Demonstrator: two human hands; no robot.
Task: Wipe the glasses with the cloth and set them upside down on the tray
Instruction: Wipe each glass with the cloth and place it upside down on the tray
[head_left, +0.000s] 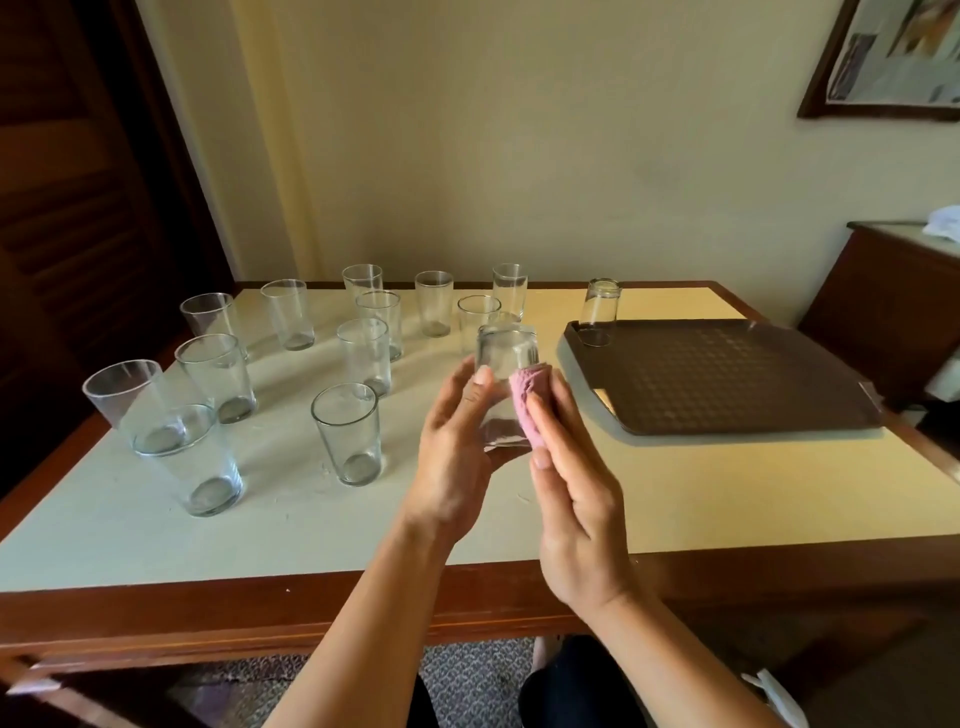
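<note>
I hold a clear glass (501, 384) upside down above the table, between both hands. My left hand (457, 457) grips its left side, thumb on the wall. My right hand (571, 499) presses a pink cloth (527, 402) against the glass's right side, fingers fairly straight. A brown tray (727, 384) lies to the right, with one glass (600, 312) standing upside down in its far left corner. Several upright glasses (348, 431) stand on the left half of the table.
The table (727, 499) has a pale top and a wooden rim; its near edge runs below my wrists. A wall stands behind it. A wooden cabinet (893, 291) stands at the right, a dark door at the left.
</note>
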